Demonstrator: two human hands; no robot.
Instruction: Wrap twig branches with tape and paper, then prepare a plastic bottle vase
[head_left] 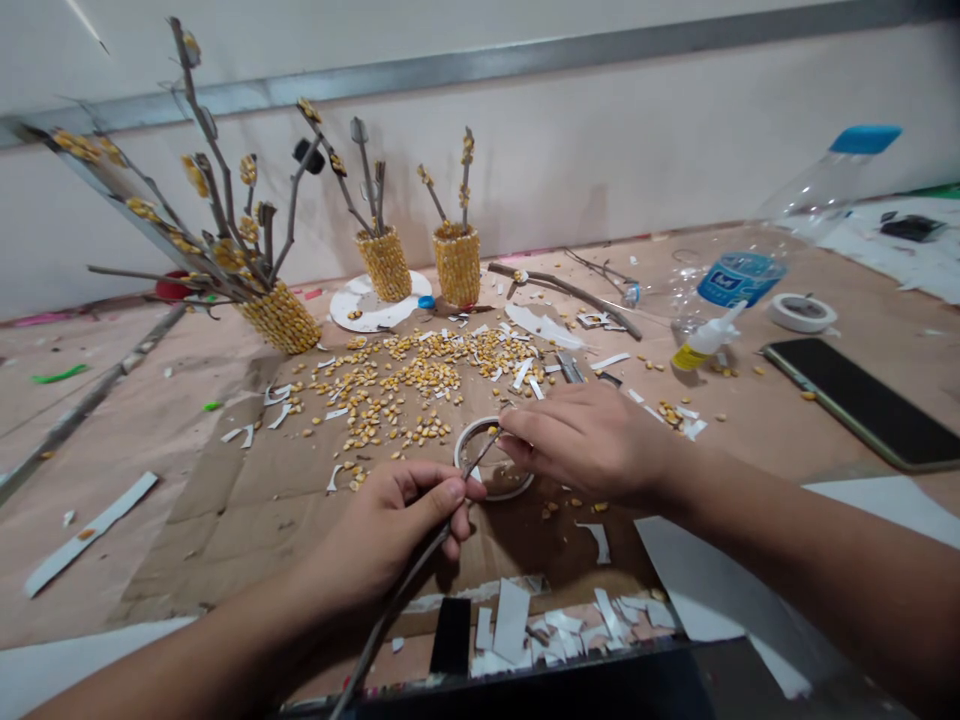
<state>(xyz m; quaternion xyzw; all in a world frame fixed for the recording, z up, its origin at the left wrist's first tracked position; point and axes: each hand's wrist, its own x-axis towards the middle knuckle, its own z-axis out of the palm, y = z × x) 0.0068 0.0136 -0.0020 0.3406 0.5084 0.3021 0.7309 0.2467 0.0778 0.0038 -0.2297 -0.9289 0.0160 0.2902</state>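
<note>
A thin grey-brown twig [405, 590] slants up from the bottom edge. My left hand [420, 505] is closed round it, thumb on top, below its upper end. At that end the fingertips of my right hand [592, 435] are pinched together against the twig; a small yellow kernel shows there, but whether it is attached I cannot tell. Beneath both hands lies a white ring [461, 445] like a tape roll, partly covered by my fingers. Loose corn kernels [420, 375] are scattered over the cardboard sheet [247, 520] just beyond.
Three kernel-covered pots [281, 318] with branches stand at the back. A loose branch [570, 290], glue bottle [705, 340], clear plastic bottle [795, 210], tape roll [802, 312] and phone [862, 395] lie right. Paper scraps [555, 630] litter the front.
</note>
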